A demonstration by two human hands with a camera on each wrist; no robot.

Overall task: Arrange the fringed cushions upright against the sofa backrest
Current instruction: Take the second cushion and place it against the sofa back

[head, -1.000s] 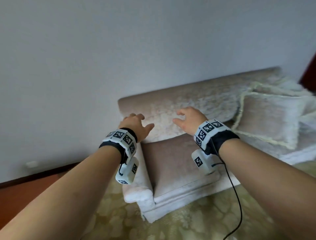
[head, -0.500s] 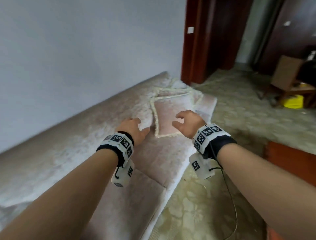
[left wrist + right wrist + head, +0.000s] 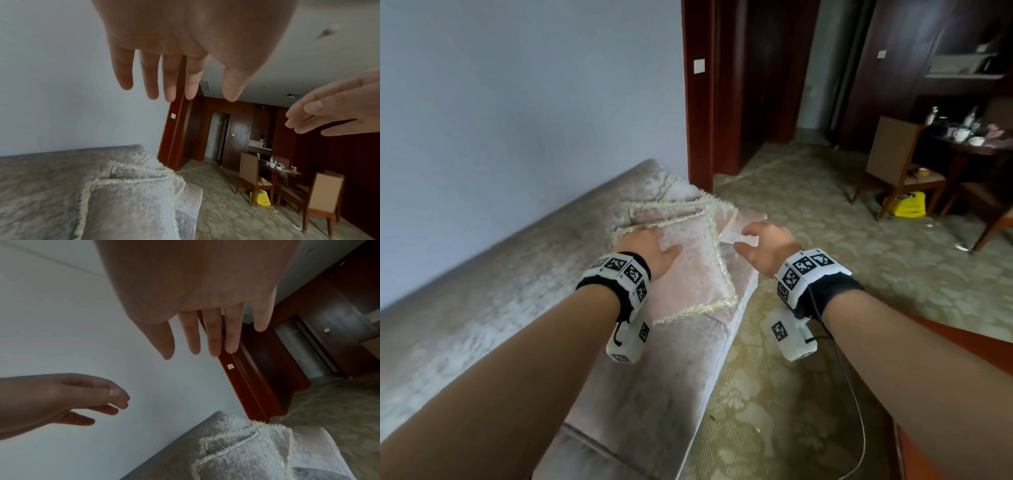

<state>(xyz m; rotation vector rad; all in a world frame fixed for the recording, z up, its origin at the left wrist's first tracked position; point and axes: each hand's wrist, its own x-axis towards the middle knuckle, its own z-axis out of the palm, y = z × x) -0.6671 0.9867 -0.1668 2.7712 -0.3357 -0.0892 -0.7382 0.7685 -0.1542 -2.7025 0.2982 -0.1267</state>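
Observation:
Several fringed cushions lie flat, stacked at the far end of the sofa seat point(image 3: 654, 394). The nearest cushion point(image 3: 695, 281) is pink with a cream fringe, and a second cushion point(image 3: 671, 214) lies behind it. My left hand point(image 3: 654, 241) hovers over the near cushion's far left part, with its fingers spread point(image 3: 208, 84) and nothing in it. My right hand point(image 3: 756, 236) hovers just right of that cushion, over the seat's front edge; its fingers are straight point(image 3: 180, 352) and it holds nothing. The backrest point(image 3: 534, 246) runs along the wall on the left. The wrist views show the cushions point(image 3: 131, 203) point(image 3: 246, 454) below both hands.
A dark red door frame point(image 3: 698, 102) stands just beyond the sofa's end. Patterned carpet point(image 3: 825, 240) lies to the right, with wooden chairs point(image 3: 893, 161), a table with cups point(image 3: 976, 144) and a yellow bag point(image 3: 909, 205). A cable point(image 3: 859, 428) hangs from my right wrist.
The view has swung from the sofa's left armrest to its far end. Both hands have moved along the sofa to just above the cushions, still holding nothing.

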